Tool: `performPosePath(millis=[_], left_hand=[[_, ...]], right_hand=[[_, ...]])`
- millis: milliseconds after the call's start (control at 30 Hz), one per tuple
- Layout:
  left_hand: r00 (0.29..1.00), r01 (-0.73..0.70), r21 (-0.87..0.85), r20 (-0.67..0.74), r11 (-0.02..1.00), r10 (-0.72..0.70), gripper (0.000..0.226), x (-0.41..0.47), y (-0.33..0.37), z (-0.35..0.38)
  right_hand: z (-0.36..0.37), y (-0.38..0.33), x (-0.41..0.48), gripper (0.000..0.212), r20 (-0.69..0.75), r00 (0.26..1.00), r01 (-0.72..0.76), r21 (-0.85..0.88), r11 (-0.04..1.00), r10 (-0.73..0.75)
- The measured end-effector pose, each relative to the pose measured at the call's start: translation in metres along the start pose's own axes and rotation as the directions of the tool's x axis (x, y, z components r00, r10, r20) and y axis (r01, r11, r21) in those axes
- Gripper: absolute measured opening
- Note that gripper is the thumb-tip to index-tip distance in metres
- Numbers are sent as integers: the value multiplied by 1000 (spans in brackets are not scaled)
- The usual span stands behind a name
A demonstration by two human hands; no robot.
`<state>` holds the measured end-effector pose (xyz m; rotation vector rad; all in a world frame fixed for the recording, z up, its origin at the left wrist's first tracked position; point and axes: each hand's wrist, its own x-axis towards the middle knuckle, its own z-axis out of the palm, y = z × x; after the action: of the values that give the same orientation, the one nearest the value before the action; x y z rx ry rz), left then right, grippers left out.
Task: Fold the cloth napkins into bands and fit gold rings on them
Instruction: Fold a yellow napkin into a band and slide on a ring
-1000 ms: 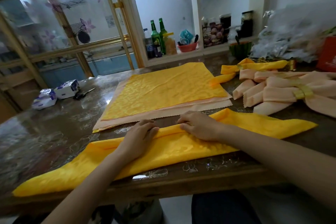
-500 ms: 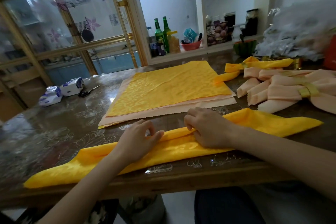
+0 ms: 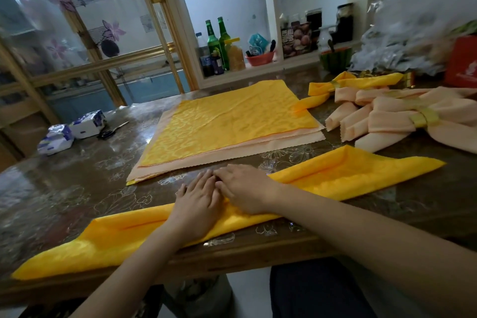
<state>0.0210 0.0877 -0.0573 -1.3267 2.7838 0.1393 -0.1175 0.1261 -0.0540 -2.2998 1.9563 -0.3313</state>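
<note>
Band: the long bright-yellow damask cloth napkin (image 3: pixel 348 173), folded into a strip, lies along the near edge of the glossy brown floral worktop (image 3: pixel 64 188). It passes under both grips, its pointed ends well out to either side.
Left grip (image 3: pixel 198 204): flat, fingers straight, palm pressing the strip's middle, nothing pinched.
Right grip (image 3: pixel 245 188): just beside the left and touching it, likewise flat and pressing. Both probably pin the fold so the crease sets.
Beyond the grips: a flat stack of yellow and peach square napkins (image 3: pixel 232 119), likely waiting their turn.
Far right of the grips: peach folded napkins (image 3: pixel 387 121) cinched by shiny gold rings (image 3: pixel 424 119), apparently set aside as finished.
Stage: still folding, by my judgement; this band has no ring yet.
</note>
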Motion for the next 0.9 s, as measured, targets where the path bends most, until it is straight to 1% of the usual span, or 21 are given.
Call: performPosePath(millis=[67, 167, 300, 367, 433, 500, 600, 700, 767, 833, 900], left_hand=[[1000, 4, -52, -24, 999, -5, 51, 1, 0, 1], [998, -3, -87, -58, 996, -2, 49, 1, 0, 1], [998, -31, -120, -66, 992, 23, 48, 1, -2, 3], [995, -78, -170, -81, 982, 65, 47, 0, -7, 0], [988, -132, -246, -108, 960, 108, 42, -6, -18, -5], [983, -167, -281, -125, 945, 137, 35, -12, -29, -11], [983, -162, -285, -130, 945, 129, 31, -19, -35, -16], [974, -159, -285, -200, 945, 104, 27, -23, -33, -19], [956, -157, -257, -283, 954, 81, 23, -25, -28, -20], [930, -165, -195, -356, 967, 87, 20, -25, -23, -20], [913, -189, -132, -388, 973, 124, 19, -26, -20, -19]], right_hand=[[2, 5, -7, 54, 66, 997, -43, 19, 999, 42], [-4, 22, -18, 59, 139, 986, -93, -18, 995, 95], [-14, 55, -39, 57, 136, 973, -189, 10, 982, 185], [-20, 67, -51, 55, 105, 975, -201, 38, 979, 196], [-26, 71, -57, 50, 59, 983, -177, 98, 979, 171], [-32, 72, -62, 42, 3, 990, -138, 153, 979, 140], [-38, 71, -68, 32, -51, 993, -97, 171, 980, 107], [-40, 68, -70, 25, -105, 991, -63, 180, 982, 83], [-40, 67, -70, 18, -203, 978, -15, 137, 990, 43], [-39, 67, -68, 14, -282, 959, 10, 1, 1000, -9], [-36, 65, -68, 11, -320, 944, 41, -136, 990, -83]])
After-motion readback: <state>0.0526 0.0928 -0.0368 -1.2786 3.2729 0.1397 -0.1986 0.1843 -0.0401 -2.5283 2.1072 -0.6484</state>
